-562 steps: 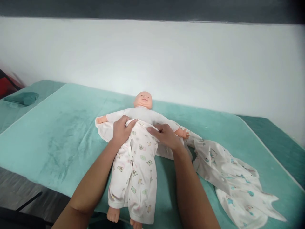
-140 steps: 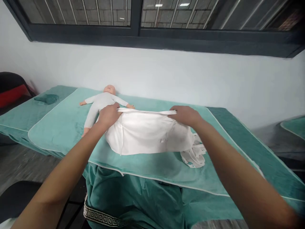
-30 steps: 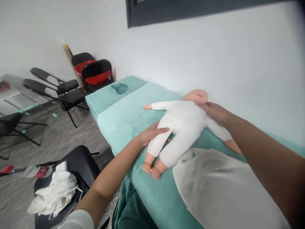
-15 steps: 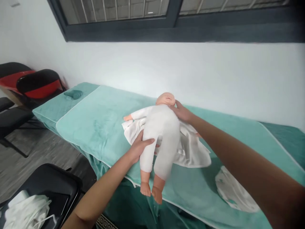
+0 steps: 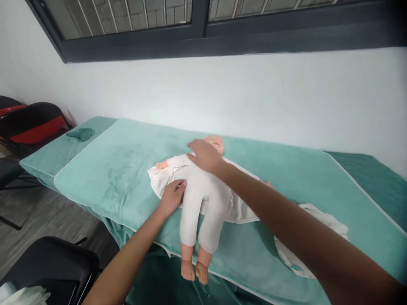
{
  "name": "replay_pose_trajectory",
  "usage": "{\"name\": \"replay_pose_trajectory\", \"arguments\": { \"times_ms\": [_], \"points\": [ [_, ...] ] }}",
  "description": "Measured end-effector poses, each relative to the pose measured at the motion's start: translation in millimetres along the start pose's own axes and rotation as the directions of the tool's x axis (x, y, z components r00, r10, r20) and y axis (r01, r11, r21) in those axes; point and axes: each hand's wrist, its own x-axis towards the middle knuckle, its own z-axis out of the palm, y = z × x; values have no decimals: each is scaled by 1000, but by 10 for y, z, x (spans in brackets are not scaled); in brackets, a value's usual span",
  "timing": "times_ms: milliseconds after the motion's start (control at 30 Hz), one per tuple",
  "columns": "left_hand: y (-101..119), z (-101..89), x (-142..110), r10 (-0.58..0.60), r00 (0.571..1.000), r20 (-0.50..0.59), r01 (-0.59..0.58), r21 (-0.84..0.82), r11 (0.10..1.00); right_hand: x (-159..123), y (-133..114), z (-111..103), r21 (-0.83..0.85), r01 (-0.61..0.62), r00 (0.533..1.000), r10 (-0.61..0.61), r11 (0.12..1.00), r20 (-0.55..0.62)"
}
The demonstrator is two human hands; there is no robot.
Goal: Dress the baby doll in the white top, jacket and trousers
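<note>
A baby doll [image 5: 205,190] in white clothing lies face up on the teal-covered bed, its bare feet toward me. Under and around its body a white garment [image 5: 243,209] is spread out. My right hand [image 5: 205,156] is open above the doll's shoulder and upper chest, with its fingers partly in front of the head [image 5: 216,143]. At the doll's hip, on the left side, my left hand [image 5: 173,195] rests with bent fingers and a gap at the thumb. No object shows in it.
The teal bed [image 5: 127,169] runs along a white wall under a dark window frame. A white patterned cloth [image 5: 327,220] lies on it at the right, partly behind my right forearm. Black chairs [image 5: 54,262] stand at the left, one with pale cloth on it.
The doll has been lowered flat onto the bed. My right hand has moved left from beside its head to over its shoulder. My left hand has let go of the thigh and shifted to the hip.
</note>
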Motion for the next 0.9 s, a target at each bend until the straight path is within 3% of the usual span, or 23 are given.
{"name": "replay_pose_trajectory", "arguments": {
  "times_ms": [33, 133, 233, 333, 433, 533, 600, 667, 767, 900],
  "points": [
    [-20, -10, 66, 32, 999, 1, -32, 55, 998, 109, -113, 67, -6, 70, 993, -69, 998, 96],
    [-111, -41, 227, 138, 990, 19, -139, 190, 972, 369, -328, 289, 18, 105, 972, -107, 994, 207],
    [-203, -152, 395, 245, 969, 9, -229, 395, 890, 458, -345, 397, 49, 74, 968, -83, 996, 235],
    [-229, -313, 633, 366, 930, 25, -306, 604, 736, 378, -276, 375, 62, 18, 978, -30, 998, 208],
    [-199, -427, 892, 408, 912, -50, -233, 755, 613, 221, -213, 317, 62, -67, 991, 60, 996, 120],
    [-161, -480, 1081, 319, 944, -83, -112, 830, 546, 78, -168, 293, 115, -160, 987, 161, 980, 3],
    [-143, -515, 1153, 252, 965, -70, -88, 821, 565, 15, -143, 290, 164, -171, 983, 180, 972, -42],
    [-132, -571, 1189, 206, 972, -117, -54, 739, 672, -24, -121, 285, 208, -158, 983, 173, 965, -54],
    [-127, -688, 1200, 123, 960, -250, 4, 454, 891, -57, -93, 267, 279, -171, 978, 196, 945, -64],
    [-131, -831, 1182, 64, 965, -254, -14, 191, 982, -68, -61, 276, 287, -217, 970, 239, 933, -42]
  ]
}}
